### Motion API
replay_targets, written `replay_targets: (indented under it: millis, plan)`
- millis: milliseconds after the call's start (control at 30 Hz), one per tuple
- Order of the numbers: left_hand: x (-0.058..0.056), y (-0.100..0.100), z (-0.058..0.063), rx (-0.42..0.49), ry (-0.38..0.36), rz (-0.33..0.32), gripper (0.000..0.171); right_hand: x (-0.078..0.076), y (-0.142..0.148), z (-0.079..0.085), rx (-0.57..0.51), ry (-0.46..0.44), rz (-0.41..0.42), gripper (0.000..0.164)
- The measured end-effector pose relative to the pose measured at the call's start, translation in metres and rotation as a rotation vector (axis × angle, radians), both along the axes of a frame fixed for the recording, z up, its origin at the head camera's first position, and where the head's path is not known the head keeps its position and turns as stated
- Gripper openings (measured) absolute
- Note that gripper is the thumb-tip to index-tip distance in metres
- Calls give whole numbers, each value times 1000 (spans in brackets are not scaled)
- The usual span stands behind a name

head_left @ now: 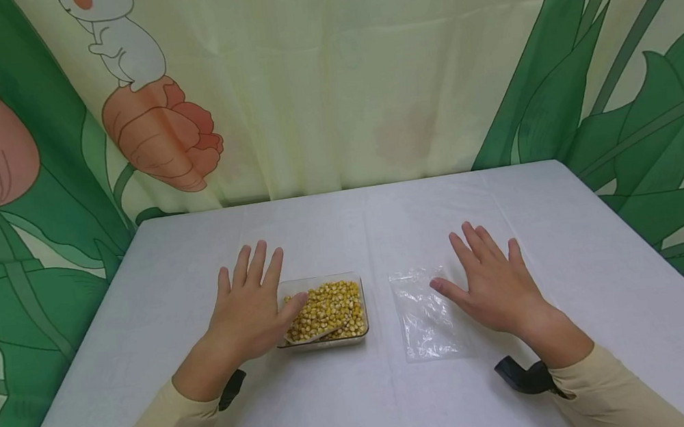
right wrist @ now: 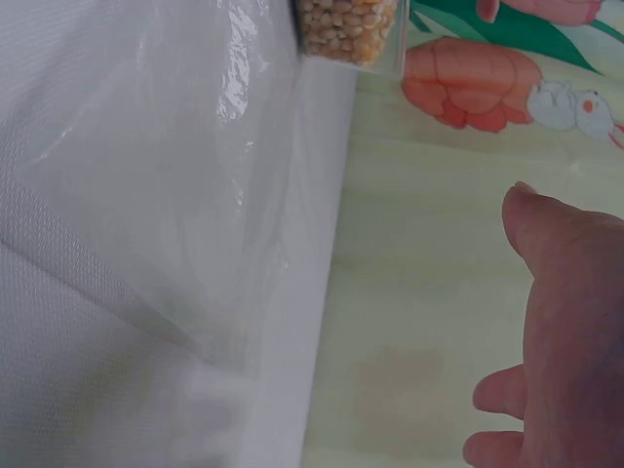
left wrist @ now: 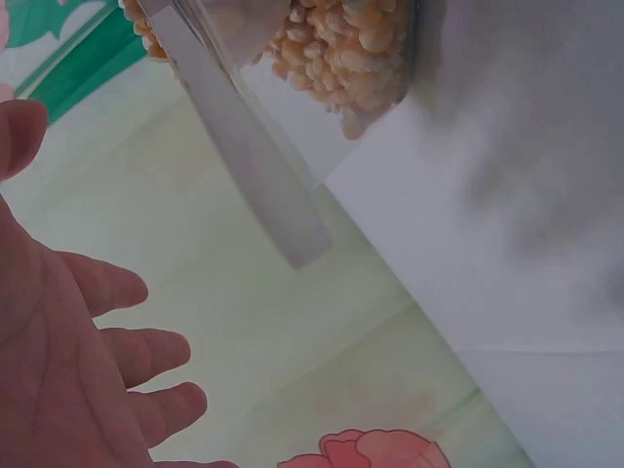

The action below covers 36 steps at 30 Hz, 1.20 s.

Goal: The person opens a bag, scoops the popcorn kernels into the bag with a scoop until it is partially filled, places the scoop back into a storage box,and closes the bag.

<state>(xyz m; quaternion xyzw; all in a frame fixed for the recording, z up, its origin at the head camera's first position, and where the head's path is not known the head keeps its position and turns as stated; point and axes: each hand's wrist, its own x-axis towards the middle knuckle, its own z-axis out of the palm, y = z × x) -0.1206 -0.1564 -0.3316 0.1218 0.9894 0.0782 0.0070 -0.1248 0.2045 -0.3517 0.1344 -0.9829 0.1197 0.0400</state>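
A clear rectangular container [head_left: 364, 307] full of yellow corn kernels [head_left: 332, 307] sits near the middle of the table. Part of a pale, flat-handled utensil [head_left: 323, 335] lies in the kernels; in the left wrist view its handle [left wrist: 244, 146] sticks out past the container wall. My left hand [head_left: 251, 311], fingers spread and palm down, hovers over the container's left side and hides part of it. To the right lies a flat, clear plastic zip bag [head_left: 423, 322]. My right hand [head_left: 497, 288], also spread, hangs above the bag's right edge, its thumb overlapping the bag in the head view. Both hands hold nothing.
A white cloth covers the table [head_left: 391, 401], whose far edge meets a printed curtain [head_left: 330, 91] with flowers, leaves and a rabbit. Black wrist mounts [head_left: 524, 376] stick out under both sleeves.
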Motion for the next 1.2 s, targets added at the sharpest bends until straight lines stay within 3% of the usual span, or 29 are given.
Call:
replay_targets:
  millis: [267, 433, 567, 800, 1200]
  plan:
    - [0, 3, 2, 17, 16, -6, 83, -1, 0, 0, -17, 3, -1, 86]
    - [-2, 7, 6, 101, 110, -8, 86, -6, 0, 0, -82, 83, -6, 79]
    - [-4, 14, 10, 188, 169, -64, 87, -9, 0, -1, -156, 114, -19, 69]
    - [-7, 38, 13, 347, 79, -98, 82, -12, 0, -7, -203, 35, -45, 66]
    - [-4, 86, 6, 478, -11, -152, 73, -13, -6, -15, -252, 4, -39, 66]
